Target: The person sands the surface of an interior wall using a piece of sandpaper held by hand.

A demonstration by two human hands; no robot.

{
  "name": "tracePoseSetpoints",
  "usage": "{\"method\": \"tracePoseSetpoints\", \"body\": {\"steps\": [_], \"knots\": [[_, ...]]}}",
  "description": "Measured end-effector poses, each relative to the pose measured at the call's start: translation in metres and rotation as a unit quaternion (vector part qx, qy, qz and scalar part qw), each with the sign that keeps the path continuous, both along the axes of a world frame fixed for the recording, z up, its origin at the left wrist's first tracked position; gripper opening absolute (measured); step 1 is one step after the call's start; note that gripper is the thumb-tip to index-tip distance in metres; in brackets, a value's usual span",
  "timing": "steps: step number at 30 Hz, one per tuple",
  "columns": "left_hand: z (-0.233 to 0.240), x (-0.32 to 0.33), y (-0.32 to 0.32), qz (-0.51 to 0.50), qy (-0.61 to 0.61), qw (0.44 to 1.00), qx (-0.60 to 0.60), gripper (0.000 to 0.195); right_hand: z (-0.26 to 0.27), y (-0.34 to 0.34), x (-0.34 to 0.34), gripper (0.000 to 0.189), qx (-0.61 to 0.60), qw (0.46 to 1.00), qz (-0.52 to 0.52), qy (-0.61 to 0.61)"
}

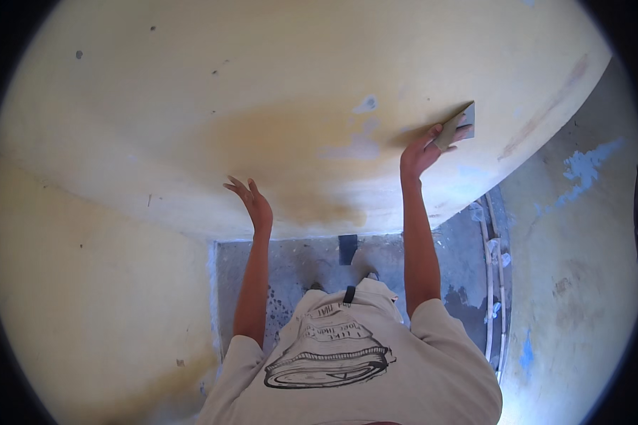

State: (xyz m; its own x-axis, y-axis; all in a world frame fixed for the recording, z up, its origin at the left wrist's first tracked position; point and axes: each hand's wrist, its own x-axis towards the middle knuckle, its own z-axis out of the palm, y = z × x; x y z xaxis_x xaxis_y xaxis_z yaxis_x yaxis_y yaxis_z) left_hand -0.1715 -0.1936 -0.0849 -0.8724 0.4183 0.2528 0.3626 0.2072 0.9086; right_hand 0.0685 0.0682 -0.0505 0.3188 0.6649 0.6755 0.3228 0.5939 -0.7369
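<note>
In front of me rises a yellowish painted wall (297, 69) with worn patches and small dark pits. My right hand (424, 151) grips a folded sheet of what looks like sandpaper (451, 129), its fingers partly behind the fold, against the wall's right part. Left of the sheet, pale bluish-white bare patches (359, 141) show through the paint. My left hand (255, 204) is raised near the lower wall with its fingers apart and nothing in it. Whether its fingertips touch the surface, I cannot tell.
A grey floor (297, 257) with dark spots lies below, with a dark flat piece (347, 249) at the wall's foot. Long poles (490, 297) with plastic scraps lie along the right side. Side walls stand left (101, 276) and right (558, 276), the right one with blue-white patches.
</note>
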Motion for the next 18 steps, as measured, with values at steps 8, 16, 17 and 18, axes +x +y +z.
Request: {"method": "tracePoseSetpoints", "body": {"steps": [8, 16, 17, 18], "knots": [[0.016, -0.054, -0.014, -0.027, 0.139, 0.99, 0.009, 0.073, -0.038, -0.092, -0.053, 0.068, 0.061, 0.843, 0.164, -0.509], [0.0, -0.092, -0.035, -0.077, 0.214, 0.973, -0.034, 0.077, 0.031, -0.049, -0.062, 0.063, 0.073, 0.997, 0.036, 0.013], [-0.003, -0.092, -0.032, -0.077, 0.229, 0.97, -0.026, 0.077, 0.034, -0.069, -0.082, 0.065, 0.091, 0.994, 0.035, -0.045], [-0.007, -0.092, -0.031, -0.074, 0.221, 0.972, -0.019, 0.078, 0.029, -0.1, -0.109, 0.068, 0.073, 0.989, 0.107, -0.072]]}}
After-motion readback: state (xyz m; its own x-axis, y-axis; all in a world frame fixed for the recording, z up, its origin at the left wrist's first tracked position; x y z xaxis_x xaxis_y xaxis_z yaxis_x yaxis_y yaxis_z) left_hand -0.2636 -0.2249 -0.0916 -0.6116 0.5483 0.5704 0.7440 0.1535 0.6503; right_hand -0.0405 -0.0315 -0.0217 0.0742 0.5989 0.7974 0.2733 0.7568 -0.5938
